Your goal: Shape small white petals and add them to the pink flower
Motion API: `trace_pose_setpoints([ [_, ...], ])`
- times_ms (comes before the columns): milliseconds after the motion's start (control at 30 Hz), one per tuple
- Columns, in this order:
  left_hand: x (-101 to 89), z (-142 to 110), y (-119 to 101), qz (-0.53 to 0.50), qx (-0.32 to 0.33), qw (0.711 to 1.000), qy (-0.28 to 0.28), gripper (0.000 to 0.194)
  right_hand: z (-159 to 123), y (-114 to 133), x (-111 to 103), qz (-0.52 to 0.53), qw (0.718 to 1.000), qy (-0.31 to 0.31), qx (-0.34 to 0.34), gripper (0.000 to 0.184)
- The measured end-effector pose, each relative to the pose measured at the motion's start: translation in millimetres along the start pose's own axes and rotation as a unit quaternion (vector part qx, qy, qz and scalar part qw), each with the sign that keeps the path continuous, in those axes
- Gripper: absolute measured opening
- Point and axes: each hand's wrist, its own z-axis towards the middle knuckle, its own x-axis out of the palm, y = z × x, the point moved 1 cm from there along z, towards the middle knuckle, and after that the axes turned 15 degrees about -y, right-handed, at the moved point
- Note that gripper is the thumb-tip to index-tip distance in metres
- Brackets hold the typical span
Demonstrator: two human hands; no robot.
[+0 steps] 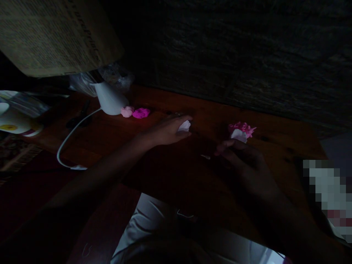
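Observation:
My left hand (167,131) curls over a soft white lump (184,126) on the wooden table, thumb and fingers around it. The lump may be clay or crumpled paper; I cannot tell which. My right hand (247,157) is closed in a pinch, and whatever its fingertips hold is too dark to make out. Just beyond its knuckles a thin white piece (238,135) rests against a pink ruffled, spiky shape (243,129) like a flower. Between the two hands lies a small pale sliver (205,157).
A pale pink lump (127,111) and a magenta lump (141,113) sit beside the white base of a lamp (110,98) with a newsprint-patterned shade (63,36). Its white cable (64,141) loops left. Dark scissors (79,117) and a white cup (16,121) are at left. A stone wall (220,55) stands behind.

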Motion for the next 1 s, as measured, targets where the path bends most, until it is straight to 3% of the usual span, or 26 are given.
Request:
trace_pose_setpoints([
  [133, 3.0, 0.3, -0.4, 0.020, 0.041, 0.998, -0.046, 0.053, 1.7, -1.8, -0.9, -0.008, 1.000, -0.002, -0.002, 0.023],
  [267, 8.4, -1.7, -16.0, -0.007, 0.109, 0.988, -0.110, 0.033, 5.4, -4.6, -3.1, 0.028, 0.999, 0.002, 0.034, 0.024],
  [433, 22.2, -9.3, -39.8, -0.091, 0.171, 0.980, 0.035, 0.022, 6.2, 0.4, -1.9, 0.113, 0.991, -0.004, 0.072, 0.019],
  [500, 26.7, -11.6, -43.0, -0.113, 0.179, 0.975, 0.067, 0.021, 6.0, 3.6, -0.8, 0.132, 0.988, -0.019, 0.083, 0.022],
  [700, 32.2, -12.7, -41.3, -0.138, 0.175, 0.973, 0.065, 0.014, 7.3, 4.3, -1.8, 0.135, 0.985, -0.025, 0.100, 0.025],
  [800, 29.7, -11.2, -41.9, -0.198, 0.156, 0.966, 0.064, 0.012, 8.3, 4.6, -4.6, 0.150, 0.984, -0.022, 0.096, 0.023],
  [1000, 18.6, -9.4, -46.2, -0.426, 0.059, 0.901, 0.056, 0.012, 10.1, 14.8, -10.9, 0.190, 0.977, -0.029, 0.089, 0.026],
])
